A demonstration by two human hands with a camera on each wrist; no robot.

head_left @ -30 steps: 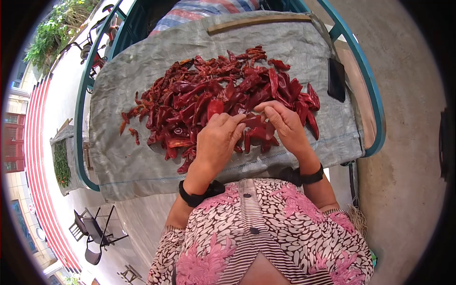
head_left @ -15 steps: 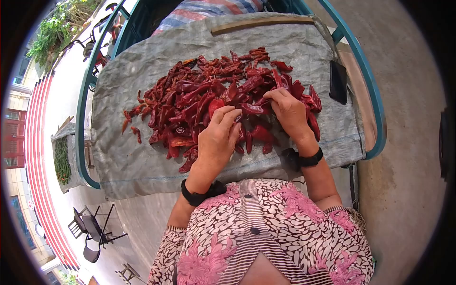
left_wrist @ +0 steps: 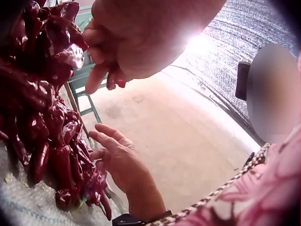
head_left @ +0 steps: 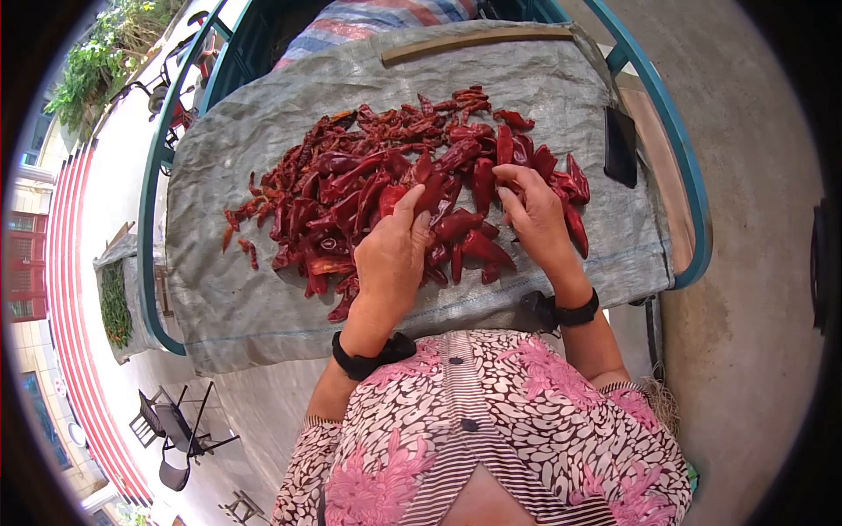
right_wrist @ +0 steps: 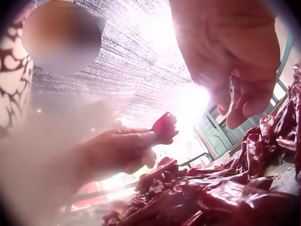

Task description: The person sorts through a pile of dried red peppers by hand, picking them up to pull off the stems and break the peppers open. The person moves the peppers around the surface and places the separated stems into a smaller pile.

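A broad heap of dried red chili peppers [head_left: 342, 184] lies on a grey woven sheet [head_left: 237, 307]. At the near edge of the heap, my left hand [head_left: 390, 263] pinches a red chili pepper [right_wrist: 164, 127] between thumb and fingers, its index finger stretched forward in the head view. Over the right part of the heap is my right hand [head_left: 539, 219], thumb apart from the bent fingers. The left wrist view shows those fingers [left_wrist: 108, 134] spread, with nothing between them.
Blue-green metal rails [head_left: 693, 193] run along both sides of the sheet. A black phone [head_left: 620, 146] lies at its right edge, and a wooden strip [head_left: 474, 42] along the far edge. Striped fabric [head_left: 351, 26] is beyond. Black chairs [head_left: 180, 421] stand on the ground at left.
My hands were together over the near peppers; the right has moved away to the right and its fingers have loosened. The left has stayed near its place, index finger now extended.
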